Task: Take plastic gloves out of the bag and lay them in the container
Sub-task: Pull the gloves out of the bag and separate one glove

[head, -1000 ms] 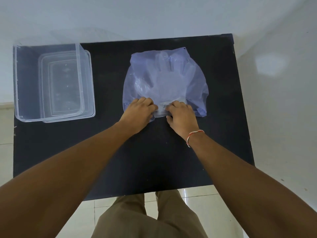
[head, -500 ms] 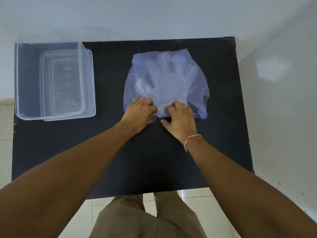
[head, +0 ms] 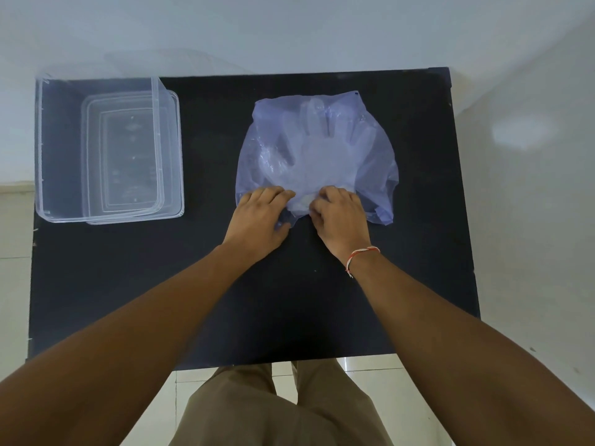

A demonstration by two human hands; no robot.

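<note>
At the middle of the black table (head: 161, 284), the thin, soft bag (head: 380, 162) with light, slippery gloves (head: 315, 149) inside lies flat, and the left hand (head: 257, 217) and right hand (head: 341, 217) pinch its near open edge, probably the best hold, well apart from the empty container (head: 48, 149) at far left.

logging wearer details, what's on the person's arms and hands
Both forearms are bare, no sleeves or gloves. The right hand has a thin red and white thread bracelet at the wrist. The left hand wears nothing visible.
</note>
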